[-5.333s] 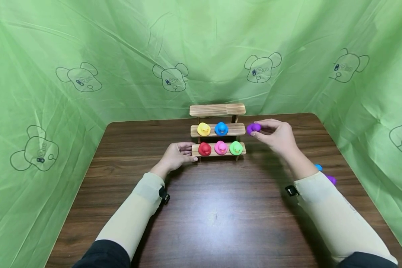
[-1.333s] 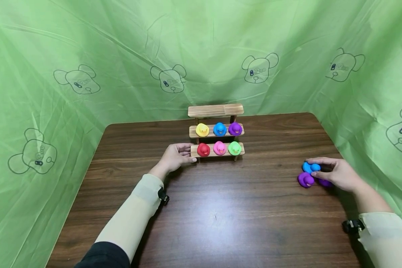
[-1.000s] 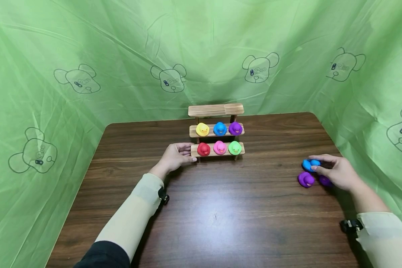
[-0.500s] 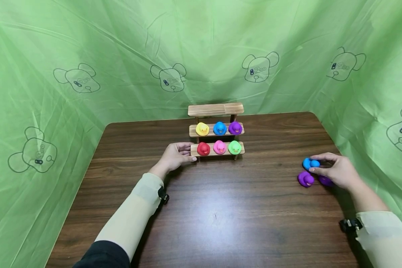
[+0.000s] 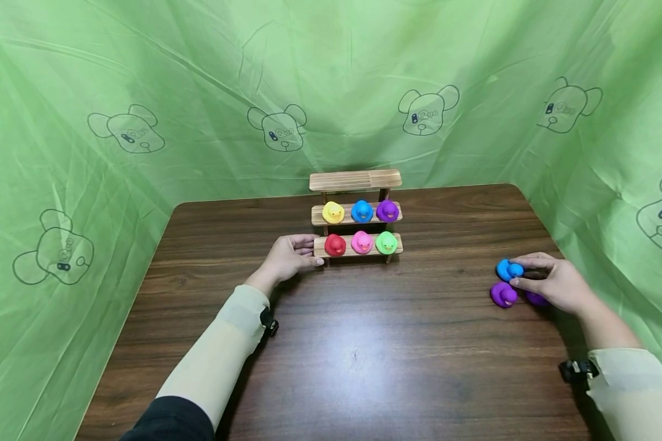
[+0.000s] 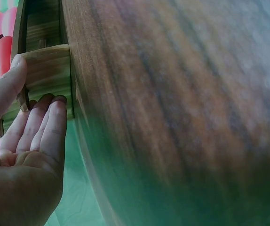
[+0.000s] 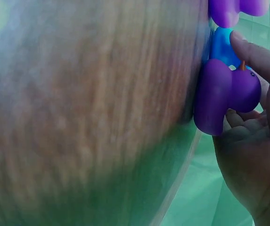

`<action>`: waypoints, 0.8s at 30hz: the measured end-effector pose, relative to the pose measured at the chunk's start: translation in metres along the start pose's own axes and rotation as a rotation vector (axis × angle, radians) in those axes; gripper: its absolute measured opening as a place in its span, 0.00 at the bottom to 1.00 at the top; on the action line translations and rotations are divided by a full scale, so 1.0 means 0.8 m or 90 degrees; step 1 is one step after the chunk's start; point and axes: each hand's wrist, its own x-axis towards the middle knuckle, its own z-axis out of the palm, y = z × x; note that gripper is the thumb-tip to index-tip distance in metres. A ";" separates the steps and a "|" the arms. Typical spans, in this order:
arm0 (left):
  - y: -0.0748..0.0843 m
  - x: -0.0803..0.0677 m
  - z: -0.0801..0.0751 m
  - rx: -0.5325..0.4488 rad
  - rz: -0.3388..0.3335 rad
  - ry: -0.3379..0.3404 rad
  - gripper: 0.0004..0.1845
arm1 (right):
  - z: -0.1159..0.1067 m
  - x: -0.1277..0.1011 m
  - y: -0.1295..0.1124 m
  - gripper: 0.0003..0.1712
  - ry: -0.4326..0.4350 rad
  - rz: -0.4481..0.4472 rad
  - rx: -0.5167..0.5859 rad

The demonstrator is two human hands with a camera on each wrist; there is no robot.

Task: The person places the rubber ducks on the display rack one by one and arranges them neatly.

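Counts: 9 ducks total. 6 on the wooden rack (image 5: 356, 180): mid step holds 3, yellow duck (image 5: 333, 212), blue duck on rack (image 5: 361, 211), purple duck on rack (image 5: 387, 211); bottom step holds 3, red duck (image 5: 335, 245), pink duck (image 5: 361, 243), green duck (image 5: 386, 243). Top step bare. All 6 upright, beaks facing the person. Rack has 3 steps, long axis runs left-right, sits at the far middle of the table (image 5: 353, 343).

3 loose ducks on the table at the right edge, bunched together: blue duck (image 5: 508, 269), purple duck (image 5: 503, 294), and a 2nd purple duck (image 5: 536, 299) mostly hidden under the hand.

R hand (image 5: 557, 285): thumb + forefinger pinch the blue duck, so grip is closed on it. Duck is at table level; can't tell if it's lifted clear. Its head points left in the head view, body axis roughly left-right. In the right wrist view the fingertip sits on the blue body, w/ the 2nd purple duck right against the palm; its orange beak points toward the hand.

Front purple duck stands free, just beside the blue one, not touched by the fingers.

L hand (image 5: 288, 257): fingers straight, relaxed, thumb tip and fingertips against the left end of the rack's bottom step. Grip open, just bracing. Left wrist view confirms it.
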 end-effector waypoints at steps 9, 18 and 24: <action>0.001 0.000 0.001 -0.007 0.000 -0.005 0.34 | -0.001 0.000 -0.008 0.29 0.011 0.045 -0.009; 0.001 -0.001 0.000 -0.003 -0.004 0.007 0.33 | -0.001 0.005 -0.020 0.28 0.028 0.073 0.067; 0.000 -0.001 0.000 0.002 -0.002 0.000 0.33 | 0.003 0.016 -0.038 0.27 0.036 0.056 0.064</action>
